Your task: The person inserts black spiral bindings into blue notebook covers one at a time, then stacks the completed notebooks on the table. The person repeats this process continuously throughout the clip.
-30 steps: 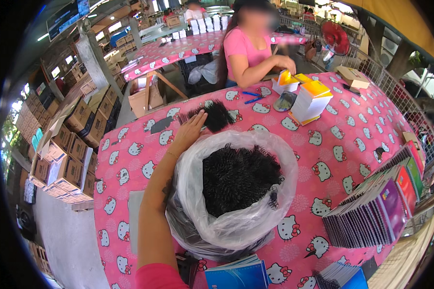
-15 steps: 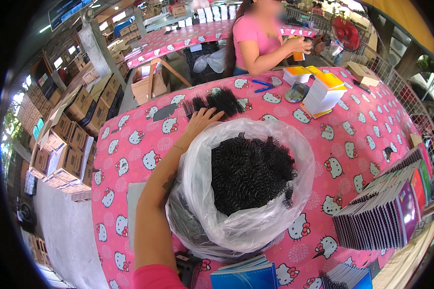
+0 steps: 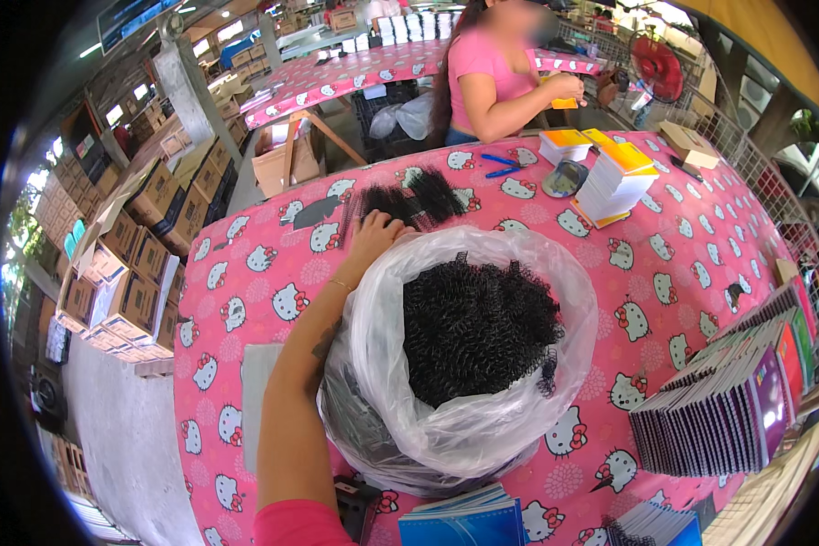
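Observation:
My left hand (image 3: 373, 238) reaches past the left side of a clear plastic bag. Its fingers are apart and bent a little, resting on the near edge of a bunch of black spiral binding coils (image 3: 435, 196) on the table; the fingertips are partly lost against the dark coils. The bag (image 3: 382, 400) stands upright with its mouth wide open and its rim folded outward. A dense heap of black coils (image 3: 478, 328) fills it. My right hand does not show.
A pink patterned cloth covers the table (image 3: 278, 264). Spiral-bound notebooks (image 3: 701, 419) stand at the right, blue booklets (image 3: 464, 520) at the near edge. Beyond are orange-and-white stacks (image 3: 617, 182), blue pens (image 3: 500, 164) and a person in pink (image 3: 491, 82). Cartons (image 3: 127, 282) stand left.
My left hand has drawn slightly nearer to me, and the coils at its left have shifted and spread toward me. The person opposite has lowered the orange item a little.

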{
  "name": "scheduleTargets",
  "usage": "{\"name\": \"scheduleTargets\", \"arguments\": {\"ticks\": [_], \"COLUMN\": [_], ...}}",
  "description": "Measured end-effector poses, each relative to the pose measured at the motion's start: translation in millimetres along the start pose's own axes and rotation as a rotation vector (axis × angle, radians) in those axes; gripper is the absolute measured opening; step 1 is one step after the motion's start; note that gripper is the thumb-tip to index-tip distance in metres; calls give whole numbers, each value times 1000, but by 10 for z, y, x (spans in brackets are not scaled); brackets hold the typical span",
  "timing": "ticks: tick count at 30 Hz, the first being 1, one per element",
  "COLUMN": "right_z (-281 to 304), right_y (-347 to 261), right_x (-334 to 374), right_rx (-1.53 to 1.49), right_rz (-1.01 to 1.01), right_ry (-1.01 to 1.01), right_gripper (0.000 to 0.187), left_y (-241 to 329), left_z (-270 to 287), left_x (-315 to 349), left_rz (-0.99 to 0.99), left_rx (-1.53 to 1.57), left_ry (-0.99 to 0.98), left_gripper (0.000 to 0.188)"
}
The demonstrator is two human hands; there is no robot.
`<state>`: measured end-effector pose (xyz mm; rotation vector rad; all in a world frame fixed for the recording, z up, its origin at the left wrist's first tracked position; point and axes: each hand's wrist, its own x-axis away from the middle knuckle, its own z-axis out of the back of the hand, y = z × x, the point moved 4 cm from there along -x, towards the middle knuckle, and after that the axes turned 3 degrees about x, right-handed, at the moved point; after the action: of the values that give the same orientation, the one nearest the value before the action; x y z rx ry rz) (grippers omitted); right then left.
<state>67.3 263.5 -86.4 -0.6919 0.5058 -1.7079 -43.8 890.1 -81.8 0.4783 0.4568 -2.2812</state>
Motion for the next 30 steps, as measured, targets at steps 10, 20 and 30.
{"name": "scheduleTargets", "arguments": {"ticks": [10,20,30], "right_z": [-80,-32,91], "right_y": [7,-35,-196], "right_x": [51,82,369], "right_rx": [3,-10,-46], "right_rz": [-26,-6,39], "right_ry": [3,3,20], "right_gripper": [60,62,64], "left_y": [-107,-552,-746], "left_z": [416,285,702], "left_x": [-20,216,703], "left_rz": [835,964,971], "left_rx": [267,381,837], "left_ry": [-273,-148,275], "left_gripper": [53,48,38]}}
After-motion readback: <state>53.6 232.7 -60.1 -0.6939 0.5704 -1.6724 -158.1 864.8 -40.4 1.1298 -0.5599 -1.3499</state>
